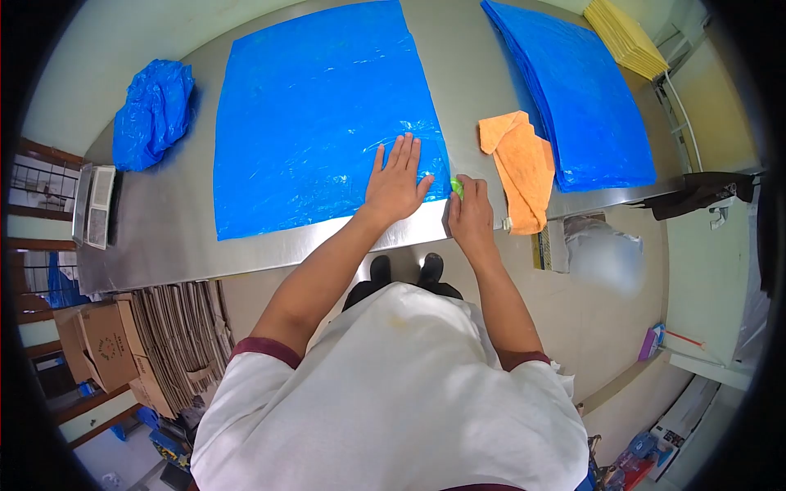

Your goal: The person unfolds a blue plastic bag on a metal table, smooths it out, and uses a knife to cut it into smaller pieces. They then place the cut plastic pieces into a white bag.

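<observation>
Left hand (395, 182) is pressed flat, fingers spread, on the near right corner of the blue plastic sheet (319, 114) lying on the steel desk (164, 237). Right hand (468, 214) is closed around a small green thing (456, 187) at the sheet's right edge. The sheet's long axis runs away from the person, orange cloth (522, 168) just beside it.

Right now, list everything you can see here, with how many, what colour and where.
steel table: one, grey, across the view
flat plastic sheet: one, blue, spread on the table, under the left hand
stack of plastic sheets: one, blue, right on the table
crumpled plastic bag: one, blue, far left
cloth: one, orange, table's near edge
yellow stack: one, top right
scale: one, grey, left end
cardboard boxes: several, brown, floor left
small green object: one, at right fingertips
left hand: flat on the sheet
right hand: at the sheet's corner
</observation>
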Tool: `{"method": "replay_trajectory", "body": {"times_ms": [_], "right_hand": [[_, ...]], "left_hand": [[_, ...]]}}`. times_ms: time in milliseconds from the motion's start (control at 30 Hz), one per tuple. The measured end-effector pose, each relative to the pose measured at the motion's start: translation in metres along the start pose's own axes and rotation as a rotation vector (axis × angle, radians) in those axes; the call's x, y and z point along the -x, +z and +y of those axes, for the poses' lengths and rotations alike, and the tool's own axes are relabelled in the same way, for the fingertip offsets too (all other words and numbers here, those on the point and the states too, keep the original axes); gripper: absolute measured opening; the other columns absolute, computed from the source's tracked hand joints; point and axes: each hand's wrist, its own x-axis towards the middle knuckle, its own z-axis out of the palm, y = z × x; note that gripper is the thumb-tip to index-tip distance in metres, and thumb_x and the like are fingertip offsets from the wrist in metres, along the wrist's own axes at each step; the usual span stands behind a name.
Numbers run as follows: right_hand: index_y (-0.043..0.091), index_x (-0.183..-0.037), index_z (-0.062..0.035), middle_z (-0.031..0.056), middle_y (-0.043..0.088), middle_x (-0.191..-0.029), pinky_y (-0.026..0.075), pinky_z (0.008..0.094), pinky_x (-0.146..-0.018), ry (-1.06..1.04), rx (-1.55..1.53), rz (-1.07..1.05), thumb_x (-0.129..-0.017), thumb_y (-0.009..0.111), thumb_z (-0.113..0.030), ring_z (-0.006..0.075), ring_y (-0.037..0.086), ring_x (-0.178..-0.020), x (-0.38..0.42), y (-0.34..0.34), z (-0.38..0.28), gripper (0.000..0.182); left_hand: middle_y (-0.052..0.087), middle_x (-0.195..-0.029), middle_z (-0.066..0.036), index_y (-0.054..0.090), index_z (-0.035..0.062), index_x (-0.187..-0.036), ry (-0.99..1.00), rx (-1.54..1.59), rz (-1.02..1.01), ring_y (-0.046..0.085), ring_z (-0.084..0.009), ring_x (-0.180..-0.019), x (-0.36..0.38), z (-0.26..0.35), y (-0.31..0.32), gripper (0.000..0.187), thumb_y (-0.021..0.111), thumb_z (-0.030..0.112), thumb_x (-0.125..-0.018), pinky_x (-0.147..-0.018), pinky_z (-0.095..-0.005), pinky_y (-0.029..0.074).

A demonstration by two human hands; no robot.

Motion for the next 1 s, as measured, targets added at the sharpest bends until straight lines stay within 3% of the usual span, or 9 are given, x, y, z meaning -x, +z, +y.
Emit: {"method": "replay_trajectory", "body": {"times_ms": [733,867,1000], "right_hand": [[0.053,-0.119,0.0,0.0212,0.052,-0.107,0.051,0.0447,-0.08,-0.066,0.104,0.033,-0.089,0.058,-0.008,0.0393,0.06,-0.094,-0.087,0.031,0.013,0.031],[0.053,-0.119,-0.0003,0.0212,0.053,-0.107,0.05,0.0452,-0.08,-0.053,0.093,0.011,-0.089,0.058,-0.009,0.0393,0.06,-0.095,-0.097,0.037,0.015,0.031],[0.054,-0.118,-0.0006,0.0218,0.053,-0.106,0.05,0.0461,-0.08,-0.042,0.09,-0.012,-0.088,0.059,-0.01,0.0396,0.06,-0.094,-0.106,0.034,0.013,0.031]], "left_hand": [[0.02,-0.157,-0.018,0.021,-0.0005,-0.15,-0.002,0.015,0.002,0.015,-0.0286,-0.147,0.006,0.003,-0.003,0.072,0.037,0.047,-0.098,-0.118,-0.0514,0.009],[0.022,-0.156,-0.018,0.024,0.0019,-0.15,0.018,0.097,0.031,0.019,-0.0317,-0.146,0.008,0.001,-0.005,0.07,0.042,0.043,-0.097,-0.117,-0.0523,0.012],[0.025,-0.156,-0.018,0.027,0.0059,-0.15,-0.057,0.285,0.185,0.022,-0.0342,-0.145,0.009,-0.048,-0.032,0.066,0.049,0.038,-0.096,-0.116,-0.053,0.015]]}}
